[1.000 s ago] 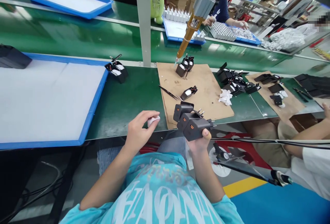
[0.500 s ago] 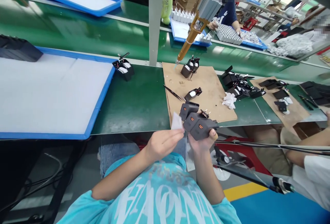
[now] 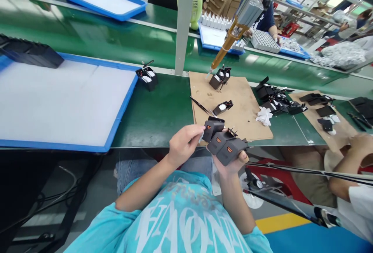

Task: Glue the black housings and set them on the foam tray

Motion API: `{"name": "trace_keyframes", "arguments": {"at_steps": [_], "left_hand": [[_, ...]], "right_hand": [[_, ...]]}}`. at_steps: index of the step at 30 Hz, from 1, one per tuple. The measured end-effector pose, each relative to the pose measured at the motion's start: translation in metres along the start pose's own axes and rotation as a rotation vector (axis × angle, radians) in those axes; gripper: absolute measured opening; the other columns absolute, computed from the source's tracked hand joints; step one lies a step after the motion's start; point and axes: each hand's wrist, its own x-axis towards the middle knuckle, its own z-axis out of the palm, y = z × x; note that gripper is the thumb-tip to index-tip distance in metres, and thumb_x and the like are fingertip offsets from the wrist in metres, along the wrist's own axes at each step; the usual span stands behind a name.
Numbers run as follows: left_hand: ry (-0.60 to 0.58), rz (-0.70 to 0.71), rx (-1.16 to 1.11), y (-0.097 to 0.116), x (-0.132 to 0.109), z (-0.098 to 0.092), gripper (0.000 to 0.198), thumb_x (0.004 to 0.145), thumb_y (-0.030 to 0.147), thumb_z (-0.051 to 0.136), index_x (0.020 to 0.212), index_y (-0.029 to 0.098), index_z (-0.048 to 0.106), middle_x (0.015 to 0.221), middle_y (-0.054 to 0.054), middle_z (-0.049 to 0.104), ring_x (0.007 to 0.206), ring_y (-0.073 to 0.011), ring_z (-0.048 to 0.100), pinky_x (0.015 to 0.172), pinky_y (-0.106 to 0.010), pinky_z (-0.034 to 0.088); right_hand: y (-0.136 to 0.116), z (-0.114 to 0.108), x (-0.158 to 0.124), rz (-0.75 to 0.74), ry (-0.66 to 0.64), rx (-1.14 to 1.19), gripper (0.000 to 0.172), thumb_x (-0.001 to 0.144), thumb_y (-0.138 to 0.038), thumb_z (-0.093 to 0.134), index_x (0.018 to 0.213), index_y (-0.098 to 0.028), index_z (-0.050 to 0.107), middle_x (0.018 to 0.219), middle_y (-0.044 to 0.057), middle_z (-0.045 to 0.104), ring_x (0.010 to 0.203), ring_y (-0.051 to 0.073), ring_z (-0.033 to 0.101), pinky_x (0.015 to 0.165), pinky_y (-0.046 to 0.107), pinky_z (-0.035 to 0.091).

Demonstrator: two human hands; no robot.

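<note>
My right hand (image 3: 229, 165) is closed around black power adapters with orange ports; two of them (image 3: 229, 150) sit side by side in the palm. A third black adapter (image 3: 212, 129) stands beside these at the left, its lid part tilted up. My left hand (image 3: 186, 144) pinches a white piece of cloth or paper (image 3: 201, 138), mostly hidden by the fingers, and its fingertips touch the left adapter. Just beyond on the brown board (image 3: 239, 121) lie an open adapter (image 3: 223, 107), another open group (image 3: 220, 78) and black tweezers (image 3: 199, 104).
A gold-coloured glue nozzle tool (image 3: 223, 51) hangs over the board. Left stands a blue-rimmed white tray (image 3: 122, 117) with black housings (image 3: 37, 54). More open adapters (image 3: 276, 99) and a crumpled white tissue (image 3: 264, 116) lie right. A co-worker's arm (image 3: 354, 156) is at far right.
My left hand has brought the white piece up against the left adapter, and its fingers have curled in. The view has shifted slightly, while my right hand keeps its hold.
</note>
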Motion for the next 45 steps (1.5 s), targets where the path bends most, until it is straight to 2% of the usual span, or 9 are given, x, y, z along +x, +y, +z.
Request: {"name": "trace_keyframes", "arguments": {"at_steps": [7,11,17,19,24,31,38,42,45], "left_hand": [[0.028,-0.425,-0.202,-0.003,0.002,0.000,0.008,0.086,0.022,0.066,0.093,0.019,0.065,0.088,-0.003,0.068,0.082,-0.0130,0.065,0.073,-0.024,0.054],[-0.061,-0.690,-0.491,-0.008,0.002,-0.002,0.020,0.081,0.030,0.071,0.095,0.018,0.064,0.092,-0.006,0.069,0.085,-0.0144,0.067,0.073,-0.024,0.056],[-0.335,-0.832,-0.645,-0.015,-0.006,-0.009,0.033,0.073,0.030,0.076,0.100,0.017,0.061,0.084,-0.005,0.068,0.078,-0.0136,0.067,0.071,-0.024,0.057],[-0.383,-0.846,-0.631,-0.014,-0.008,-0.013,0.033,0.075,0.028,0.075,0.102,0.017,0.060,0.084,-0.005,0.067,0.078,-0.0132,0.067,0.071,-0.024,0.056],[-0.233,-0.722,-0.543,0.005,0.003,-0.023,0.029,0.079,0.025,0.072,0.105,0.019,0.059,0.089,-0.004,0.068,0.085,-0.0139,0.067,0.074,-0.023,0.057],[-0.313,-0.526,-0.352,0.029,0.013,-0.021,0.026,0.083,0.018,0.066,0.108,0.021,0.060,0.090,-0.003,0.069,0.083,-0.0134,0.068,0.076,-0.025,0.056],[-0.350,-0.571,-0.312,0.027,0.008,-0.020,0.030,0.082,0.016,0.063,0.110,0.022,0.057,0.088,-0.001,0.068,0.082,-0.0130,0.067,0.074,-0.023,0.056],[-0.497,-0.552,-0.207,0.017,0.002,-0.032,0.033,0.081,0.014,0.061,0.112,0.023,0.056,0.086,0.001,0.069,0.080,-0.0127,0.068,0.076,-0.024,0.056],[-0.482,-0.568,-0.057,0.000,-0.003,-0.047,0.025,0.081,0.017,0.060,0.107,0.021,0.059,0.084,0.000,0.070,0.079,-0.0145,0.068,0.074,-0.027,0.057]], "right_hand": [[0.002,0.002,-0.002,0.033,-0.001,-0.051,0.056,0.054,-0.057,0.073,0.105,-0.034,0.067,0.099,0.001,0.070,0.094,0.027,0.062,0.099,0.055,0.043],[0.003,-0.002,-0.001,0.031,0.005,-0.066,0.057,0.054,-0.057,0.074,0.104,-0.033,0.067,0.101,0.002,0.070,0.096,0.027,0.062,0.098,0.055,0.045],[-0.001,-0.007,-0.001,0.022,0.058,-0.158,0.063,0.051,-0.067,0.070,0.103,-0.033,0.067,0.106,0.004,0.070,0.102,0.029,0.061,0.092,0.050,0.047],[-0.002,-0.008,-0.001,0.018,0.060,-0.166,0.063,0.050,-0.068,0.069,0.102,-0.033,0.067,0.106,0.004,0.070,0.102,0.029,0.061,0.090,0.049,0.048],[-0.003,-0.008,-0.001,0.049,0.036,-0.143,0.064,0.047,-0.061,0.076,0.104,-0.032,0.067,0.100,0.001,0.071,0.093,0.027,0.063,0.090,0.049,0.049],[0.001,-0.004,-0.001,-0.008,0.057,-0.214,0.058,0.046,-0.059,0.076,0.096,-0.029,0.072,0.096,0.003,0.075,0.090,0.028,0.067,0.083,0.045,0.054],[0.002,-0.006,-0.001,-0.026,0.080,-0.205,0.055,0.047,-0.058,0.077,0.094,-0.031,0.070,0.092,0.001,0.075,0.084,0.025,0.067,0.078,0.041,0.056],[-0.002,-0.007,0.000,0.023,0.024,-0.173,0.063,0.048,-0.059,0.077,0.105,-0.033,0.068,0.101,0.001,0.074,0.092,0.026,0.066,0.084,0.045,0.054],[-0.004,-0.011,0.001,0.048,0.013,-0.154,0.065,0.046,-0.058,0.080,0.105,-0.033,0.067,0.100,0.002,0.074,0.088,0.026,0.067,0.083,0.048,0.055]]}}
